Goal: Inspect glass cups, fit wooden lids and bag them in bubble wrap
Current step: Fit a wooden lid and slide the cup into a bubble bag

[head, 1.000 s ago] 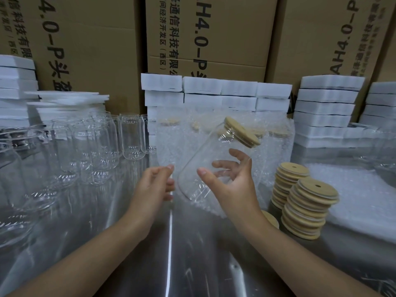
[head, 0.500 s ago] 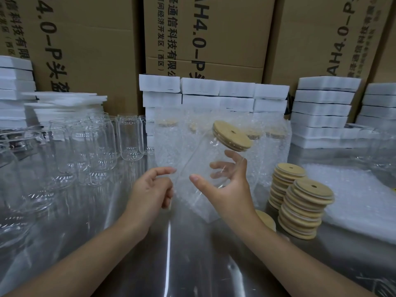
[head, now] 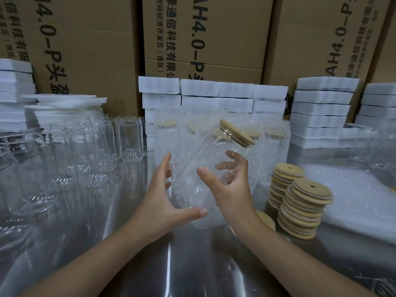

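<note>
1. right hand (head: 231,189) curls thumb and fingers round a clear cylindrical glass cup (head: 205,151), held tilted in the air, its round pale wooden lid (head: 236,132) fitted, pointing up-right.
2. left hand (head: 162,198) is spread wide beside the cup's base, thumb beneath it; contact unclear.
3. stacks of round wooden lids (head: 304,206) stand right, empty clear glasses (head: 130,142) left.
</note>
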